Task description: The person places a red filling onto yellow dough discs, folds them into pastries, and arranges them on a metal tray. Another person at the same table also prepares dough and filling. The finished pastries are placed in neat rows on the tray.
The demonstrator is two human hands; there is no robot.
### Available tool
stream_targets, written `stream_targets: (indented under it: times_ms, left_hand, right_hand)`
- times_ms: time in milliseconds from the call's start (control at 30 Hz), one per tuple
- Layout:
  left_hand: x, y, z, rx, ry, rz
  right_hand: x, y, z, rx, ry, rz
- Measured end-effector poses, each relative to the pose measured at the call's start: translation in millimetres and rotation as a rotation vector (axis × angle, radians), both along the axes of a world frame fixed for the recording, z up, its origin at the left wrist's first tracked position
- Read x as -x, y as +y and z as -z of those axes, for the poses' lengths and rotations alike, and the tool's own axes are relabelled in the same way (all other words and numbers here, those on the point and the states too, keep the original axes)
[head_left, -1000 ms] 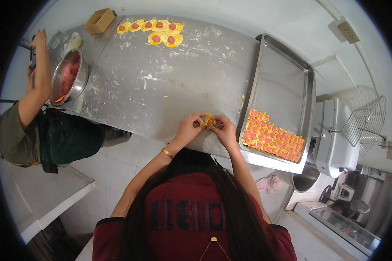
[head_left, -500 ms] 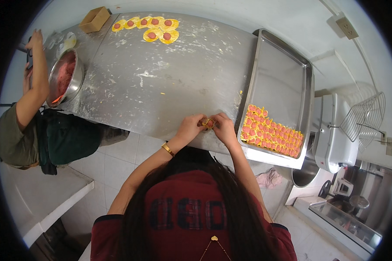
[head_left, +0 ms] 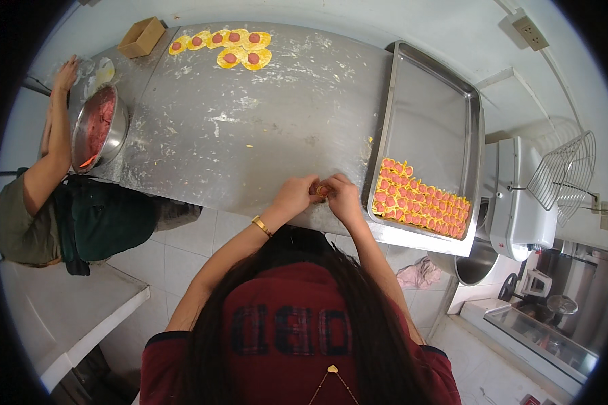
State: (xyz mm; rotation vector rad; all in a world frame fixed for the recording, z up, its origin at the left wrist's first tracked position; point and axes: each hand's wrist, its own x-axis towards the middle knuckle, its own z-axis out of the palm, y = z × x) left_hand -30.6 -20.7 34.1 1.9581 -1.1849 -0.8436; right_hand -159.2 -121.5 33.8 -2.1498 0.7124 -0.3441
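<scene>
Above the table's front edge, my left hand [head_left: 296,196] and my right hand [head_left: 342,197] meet, their fingers closed round one small dumpling [head_left: 323,192]. Its yellow wrapper and pink filling show only partly between the fingertips. To the right, a large metal tray [head_left: 431,108] holds many yellow open-topped dumplings [head_left: 422,204] packed in rows at its near end. Far off on the table lie several flat yellow wrappers [head_left: 255,59], each with a round lump of pink meat filling on it.
At the left stands a steel bowl [head_left: 119,124] of pink filling with an orange utensil. A co-worker's arm [head_left: 59,128] reaches beside it. A cardboard box [head_left: 141,37] sits at the back left. Beyond the tray stands a white machine [head_left: 515,199] with a wire guard.
My fingers have closed further round the dumpling, so less of it shows. The co-worker's hand at the left has shifted, and the dark object near it is out of sight.
</scene>
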Motion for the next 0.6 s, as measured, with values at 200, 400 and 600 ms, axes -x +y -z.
stream_targets:
  times_ms: [200,400,600]
  left_hand:
    - [3,3,-1,-0.007,-0.101,-0.015]
    - [3,7,19,0.207,0.133,-0.100]
    - [6,3,17,0.149,0.035,-0.062]
  right_hand:
    - [0,4,1,0.189,-0.096,0.048]
    - [7,14,-1,0.072,0.001,0.129]
    - [0,15,3,0.119,-0.115,0.141]
